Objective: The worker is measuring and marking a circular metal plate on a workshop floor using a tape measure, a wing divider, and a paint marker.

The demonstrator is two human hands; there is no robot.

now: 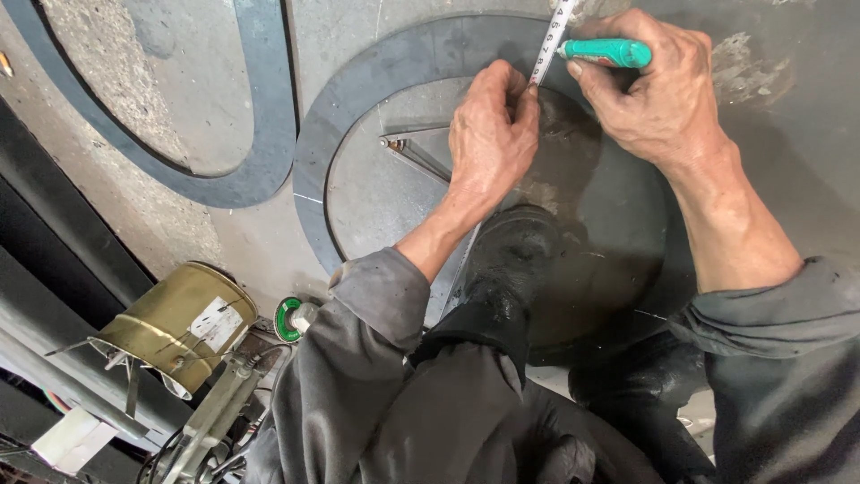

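My left hand (488,134) pinches a white measuring tape (551,40) down against a dark steel ring (358,99) lying on the concrete floor. The tape runs from under my fingers up to the top edge of the view. Just right of the tape, my right hand (658,94) grips a teal marker pen (609,52), its tip beside the tape. A metal compass-like tool (417,148) lies inside the ring, left of my left hand. My black shoe (506,260) stands on the ring's inner area below my hands.
A second curved steel band (260,134) lies at the upper left. A dented brass-coloured tin (179,323) with a white label sits at lower left beside a small green roll (288,319) and grey metal bars (54,269). My grey sleeves and trousers fill the bottom.
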